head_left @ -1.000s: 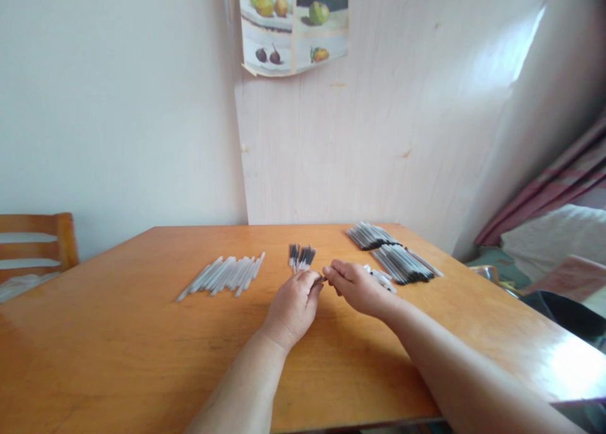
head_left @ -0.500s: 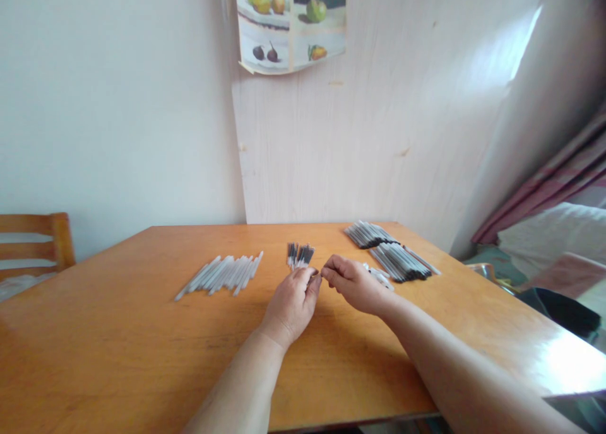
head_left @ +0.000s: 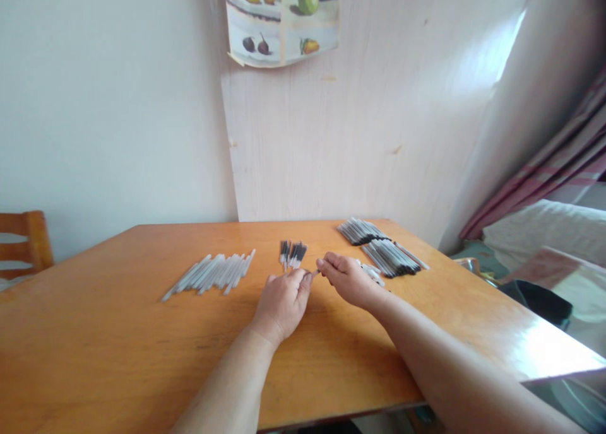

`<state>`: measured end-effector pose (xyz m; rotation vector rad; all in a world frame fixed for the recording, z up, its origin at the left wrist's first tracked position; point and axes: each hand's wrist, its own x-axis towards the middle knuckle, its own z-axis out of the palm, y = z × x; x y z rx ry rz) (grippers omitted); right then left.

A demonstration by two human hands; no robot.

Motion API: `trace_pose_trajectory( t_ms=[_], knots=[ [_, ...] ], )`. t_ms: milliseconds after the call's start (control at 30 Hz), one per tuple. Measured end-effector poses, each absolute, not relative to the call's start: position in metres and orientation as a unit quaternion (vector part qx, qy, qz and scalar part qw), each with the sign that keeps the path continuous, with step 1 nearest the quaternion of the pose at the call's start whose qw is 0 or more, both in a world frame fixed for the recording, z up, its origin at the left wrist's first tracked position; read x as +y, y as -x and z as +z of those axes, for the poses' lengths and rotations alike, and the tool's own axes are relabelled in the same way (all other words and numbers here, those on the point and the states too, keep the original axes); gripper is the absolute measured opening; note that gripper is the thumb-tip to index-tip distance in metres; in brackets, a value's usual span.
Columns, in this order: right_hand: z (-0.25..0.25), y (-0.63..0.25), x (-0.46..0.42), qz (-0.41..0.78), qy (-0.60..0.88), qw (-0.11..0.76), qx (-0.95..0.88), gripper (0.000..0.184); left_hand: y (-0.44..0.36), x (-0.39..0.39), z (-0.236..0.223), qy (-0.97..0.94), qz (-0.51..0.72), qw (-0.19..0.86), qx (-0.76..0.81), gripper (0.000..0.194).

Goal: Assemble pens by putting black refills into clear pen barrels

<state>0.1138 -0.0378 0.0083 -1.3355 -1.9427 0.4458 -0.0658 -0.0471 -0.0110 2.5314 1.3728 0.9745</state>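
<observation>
My left hand (head_left: 284,298) is closed above the middle of the table, its thumb and fingers pinched on a slim pen part (head_left: 315,272). From the other side, the fingertips of my right hand (head_left: 344,277) pinch the end of the same part. Most of it is hidden in my fingers. Just beyond my left hand lie several dark-and-clear pen refills (head_left: 293,253). Small white pieces with dark spots (head_left: 372,272), perhaps pen tips or caps, lie partly hidden behind my right hand. To the left is a row of translucent white pen barrels (head_left: 211,274).
Two piles of grey pens with black ends, a far one (head_left: 362,230) and a nearer one (head_left: 392,258), lie at the table's back right. A wooden chair (head_left: 26,245) stands at the left. Beyond the right table edge are a black container (head_left: 537,303) and bedding.
The whole view has shifted slightly, so everything sits further left. Between my fingertips the slim pen part shows more clearly, and my right fingertips are a little higher relative to the left.
</observation>
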Motion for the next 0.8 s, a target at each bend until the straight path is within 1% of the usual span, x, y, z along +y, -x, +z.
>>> trace_pose_trajectory(
  t_ms=[67,233,300,367,500,567,667,800],
  knots=[
    [0.007,-0.115,-0.037,0.179,0.525,0.363,-0.749,0.037,0.066,-0.046,-0.012,-0.833,0.318,0.061,0.449,0.032],
    [0.003,-0.115,-0.033,0.19,0.533,0.354,-0.744,0.039,0.066,-0.041,-0.017,-0.822,0.365,0.075,0.431,0.017],
    [0.002,-0.114,-0.033,0.19,0.532,0.357,-0.743,0.038,0.066,-0.042,-0.017,-0.817,0.376,0.079,0.431,0.015],
    [0.003,-0.115,-0.033,0.187,0.533,0.364,-0.74,0.038,0.066,-0.043,-0.015,-0.818,0.368,0.09,0.434,0.019],
    [0.007,-0.116,-0.034,0.183,0.534,0.373,-0.736,0.038,0.066,-0.045,-0.014,-0.824,0.324,0.11,0.451,0.034],
    [0.008,-0.117,-0.034,0.176,0.54,0.369,-0.736,0.038,0.066,-0.044,-0.016,-0.826,0.317,0.12,0.45,0.035],
    [0.006,-0.117,-0.033,0.169,0.55,0.364,-0.732,0.037,0.066,-0.042,-0.018,-0.824,0.332,0.121,0.444,0.027],
    [-0.003,-0.117,-0.029,0.206,0.542,0.37,-0.726,0.037,0.068,-0.04,-0.021,-0.814,0.359,0.085,0.449,0.015]
  ],
)
